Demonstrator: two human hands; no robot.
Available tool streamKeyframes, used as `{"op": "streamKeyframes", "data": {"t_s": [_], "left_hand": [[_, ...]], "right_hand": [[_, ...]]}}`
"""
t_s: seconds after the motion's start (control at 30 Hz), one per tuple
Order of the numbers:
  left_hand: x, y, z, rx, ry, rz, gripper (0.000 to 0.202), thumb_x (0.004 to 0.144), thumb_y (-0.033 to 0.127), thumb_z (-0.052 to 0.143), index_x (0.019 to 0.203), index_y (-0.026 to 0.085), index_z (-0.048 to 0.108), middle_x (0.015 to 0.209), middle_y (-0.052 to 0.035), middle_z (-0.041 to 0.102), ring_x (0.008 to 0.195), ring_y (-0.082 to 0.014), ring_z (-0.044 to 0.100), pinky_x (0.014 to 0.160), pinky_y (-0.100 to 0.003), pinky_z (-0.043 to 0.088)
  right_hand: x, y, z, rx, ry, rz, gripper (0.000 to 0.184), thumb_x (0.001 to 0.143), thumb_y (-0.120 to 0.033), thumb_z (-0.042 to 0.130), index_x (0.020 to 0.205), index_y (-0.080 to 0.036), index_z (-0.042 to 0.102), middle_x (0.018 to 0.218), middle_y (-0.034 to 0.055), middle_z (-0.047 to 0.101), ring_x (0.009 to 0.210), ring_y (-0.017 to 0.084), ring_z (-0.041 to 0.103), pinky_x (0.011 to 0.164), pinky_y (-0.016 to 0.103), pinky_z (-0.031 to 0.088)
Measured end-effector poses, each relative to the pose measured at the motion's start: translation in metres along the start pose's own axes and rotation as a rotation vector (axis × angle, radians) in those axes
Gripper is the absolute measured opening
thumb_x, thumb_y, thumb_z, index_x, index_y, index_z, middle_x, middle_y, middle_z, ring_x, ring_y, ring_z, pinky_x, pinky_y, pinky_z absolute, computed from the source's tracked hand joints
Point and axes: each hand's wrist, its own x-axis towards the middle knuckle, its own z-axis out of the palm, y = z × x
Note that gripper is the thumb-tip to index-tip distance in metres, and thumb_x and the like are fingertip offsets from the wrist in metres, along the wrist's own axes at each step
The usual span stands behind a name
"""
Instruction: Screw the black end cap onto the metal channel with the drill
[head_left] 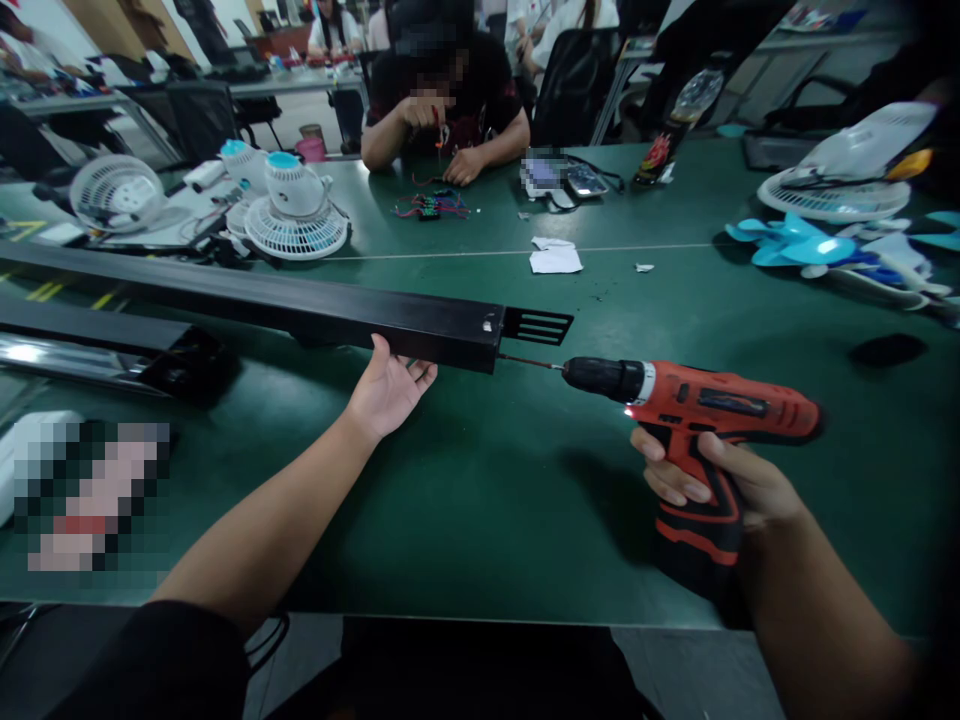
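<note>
A long black rectangular metal tube (337,308) reaches in from the left across the table. My left hand (390,392) holds it up near its right end, thumb against the near side and fingers underneath. A slotted black bracket (541,327) sticks out of that end. My right hand (750,485) is wrapped round the handle of a red and black cordless drill (739,400), which points left. From its chuck a long thin bit (531,361) runs to the tube's end face; whether its tip sits in a screw there is hidden.
Another black profile (90,335) lies on the green table (480,520) at left. White fan parts (296,225) stand behind the tube, blue fan blades (795,240) at right. Paper scraps (555,255) and a bottle (664,140) lie further back. Across the table a person (446,90) handles wired parts.
</note>
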Motion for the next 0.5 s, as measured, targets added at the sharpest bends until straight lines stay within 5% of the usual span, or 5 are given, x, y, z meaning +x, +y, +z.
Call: {"op": "streamKeyframes", "data": {"t_s": [0.2,0.5], "left_hand": [[0.0007,0.0003,-0.0019,-0.037,-0.033,-0.021,0.052,0.113,0.075,0.072,0.114,0.024,0.082,0.100,-0.0045,0.083,0.098,-0.0228,0.078,0.098,-0.036,0.061],[0.0032,-0.0020,-0.0038,-0.048,-0.013,0.000,0.054,0.107,0.074,0.081,0.128,0.024,0.082,0.113,-0.0068,0.085,0.111,-0.0248,0.079,0.107,-0.038,0.059]], "right_hand": [[0.0002,-0.0008,0.0021,0.004,-0.007,0.003,0.041,0.094,-0.053,0.101,0.119,-0.025,0.084,0.092,0.0037,0.073,0.046,0.005,0.039,0.050,0.027,0.059],[-0.0005,0.0010,-0.0015,-0.029,-0.024,-0.009,0.038,0.097,-0.056,0.097,0.113,-0.024,0.083,0.087,0.0021,0.069,0.046,0.006,0.036,0.049,0.028,0.059]]}}
